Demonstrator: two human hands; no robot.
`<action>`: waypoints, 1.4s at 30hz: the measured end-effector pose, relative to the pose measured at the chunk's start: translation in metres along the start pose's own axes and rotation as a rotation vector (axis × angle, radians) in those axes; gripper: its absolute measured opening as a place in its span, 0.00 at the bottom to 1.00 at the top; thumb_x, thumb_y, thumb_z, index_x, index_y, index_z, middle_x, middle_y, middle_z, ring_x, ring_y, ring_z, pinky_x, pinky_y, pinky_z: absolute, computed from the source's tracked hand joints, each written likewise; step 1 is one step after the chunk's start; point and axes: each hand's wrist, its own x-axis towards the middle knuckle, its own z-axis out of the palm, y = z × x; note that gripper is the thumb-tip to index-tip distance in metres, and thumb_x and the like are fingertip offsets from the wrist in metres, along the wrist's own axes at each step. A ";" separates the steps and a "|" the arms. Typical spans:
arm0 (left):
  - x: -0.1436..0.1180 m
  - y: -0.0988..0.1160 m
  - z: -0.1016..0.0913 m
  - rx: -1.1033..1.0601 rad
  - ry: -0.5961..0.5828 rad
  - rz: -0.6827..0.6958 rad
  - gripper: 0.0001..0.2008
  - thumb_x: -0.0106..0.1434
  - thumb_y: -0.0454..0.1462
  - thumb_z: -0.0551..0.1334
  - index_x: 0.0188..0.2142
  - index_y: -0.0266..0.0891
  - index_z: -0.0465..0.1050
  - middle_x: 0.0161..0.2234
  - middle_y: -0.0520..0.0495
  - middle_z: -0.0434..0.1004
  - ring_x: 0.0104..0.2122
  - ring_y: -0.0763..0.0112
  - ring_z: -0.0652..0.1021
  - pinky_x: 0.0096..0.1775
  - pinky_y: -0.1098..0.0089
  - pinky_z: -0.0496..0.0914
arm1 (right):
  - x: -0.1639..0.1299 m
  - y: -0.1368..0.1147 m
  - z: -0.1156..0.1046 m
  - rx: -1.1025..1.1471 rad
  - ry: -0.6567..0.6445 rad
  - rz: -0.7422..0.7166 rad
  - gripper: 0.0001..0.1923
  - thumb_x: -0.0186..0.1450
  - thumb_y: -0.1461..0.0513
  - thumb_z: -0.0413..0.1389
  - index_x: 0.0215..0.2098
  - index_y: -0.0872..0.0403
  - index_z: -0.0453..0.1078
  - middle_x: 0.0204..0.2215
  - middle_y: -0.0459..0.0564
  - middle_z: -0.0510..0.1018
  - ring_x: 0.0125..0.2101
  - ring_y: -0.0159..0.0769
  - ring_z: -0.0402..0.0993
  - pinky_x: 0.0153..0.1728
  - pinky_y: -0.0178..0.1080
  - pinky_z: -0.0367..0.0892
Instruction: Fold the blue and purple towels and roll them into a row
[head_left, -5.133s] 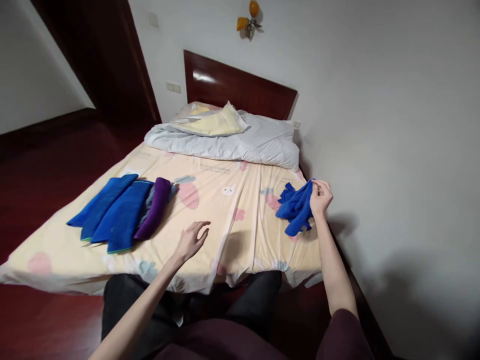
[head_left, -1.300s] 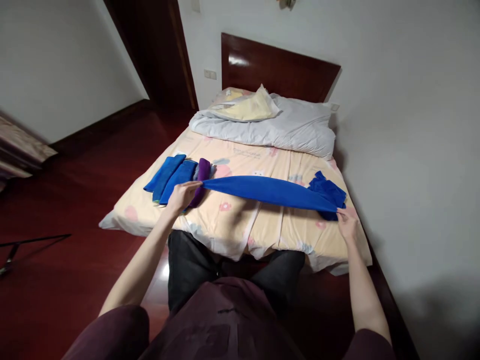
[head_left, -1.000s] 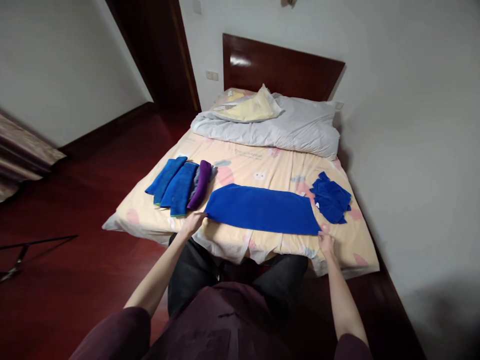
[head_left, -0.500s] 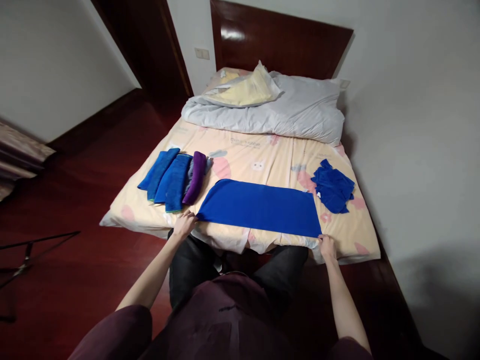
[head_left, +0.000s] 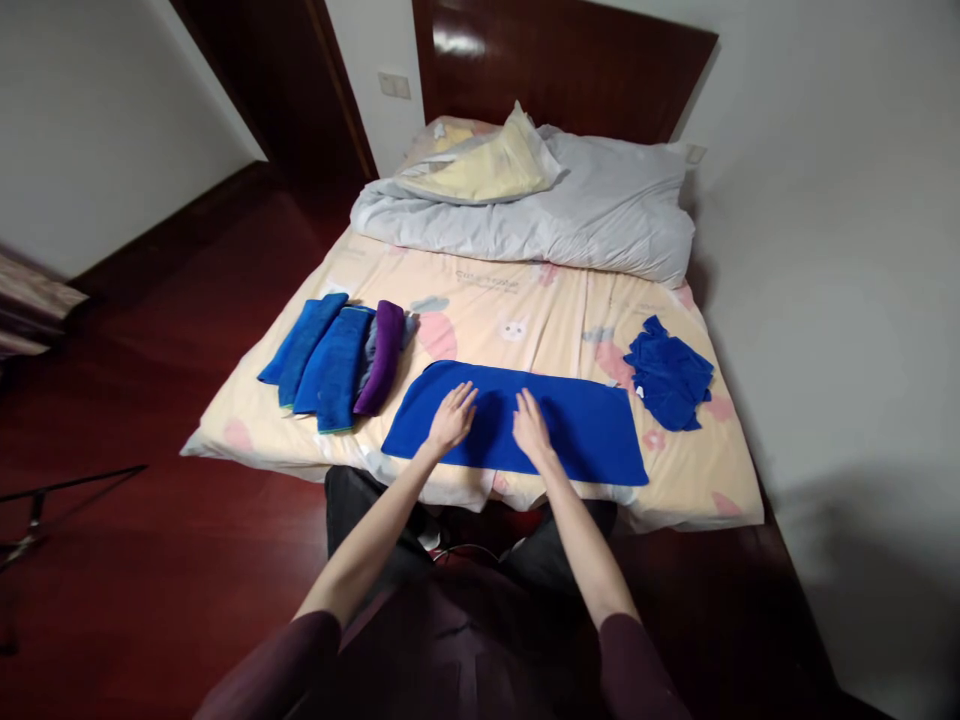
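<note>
A blue towel (head_left: 585, 425), folded into a long flat strip, lies along the front edge of the bed. Over its left half is my left hand (head_left: 453, 418), fingers stretched out and holding nothing. My right hand (head_left: 531, 425) is over the middle of the same towel, its fingers extended too. A gap of towel separates the two hands. Whether the palms touch the cloth or hover just above it, I cannot tell.
Left on the bed lie folded blue towels (head_left: 330, 370) beside a purple one (head_left: 381, 355). A crumpled blue cloth (head_left: 670, 372) lies at the right. A grey quilt (head_left: 615, 205) and yellow pillow (head_left: 487, 170) are by the headboard (head_left: 555, 65). A black stand (head_left: 37, 505) is at lower left.
Both hands have let go of the towel's front corners and moved inward over its middle, fingers now extended. The towel stays spread in the same place.
</note>
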 end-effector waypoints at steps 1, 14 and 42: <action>-0.001 0.004 0.015 -0.013 -0.018 -0.013 0.26 0.73 0.38 0.47 0.67 0.35 0.63 0.70 0.37 0.58 0.70 0.55 0.59 0.68 0.51 0.57 | 0.004 -0.013 0.020 0.061 -0.025 -0.035 0.30 0.73 0.64 0.40 0.72 0.61 0.54 0.72 0.57 0.54 0.71 0.43 0.51 0.69 0.46 0.53; -0.031 -0.011 0.070 -0.024 -0.003 -0.096 0.30 0.70 0.36 0.49 0.71 0.41 0.57 0.71 0.44 0.55 0.71 0.58 0.56 0.70 0.50 0.51 | -0.007 -0.025 0.098 0.049 -0.086 -0.053 0.31 0.75 0.61 0.40 0.75 0.59 0.46 0.74 0.53 0.47 0.74 0.40 0.39 0.72 0.51 0.39; -0.026 -0.004 0.067 -0.013 -0.016 -0.141 0.30 0.70 0.36 0.49 0.71 0.41 0.58 0.70 0.46 0.57 0.70 0.59 0.58 0.70 0.51 0.49 | -0.098 0.198 -0.050 -0.441 0.235 0.414 0.34 0.74 0.54 0.37 0.74 0.60 0.48 0.72 0.64 0.50 0.72 0.55 0.44 0.68 0.61 0.46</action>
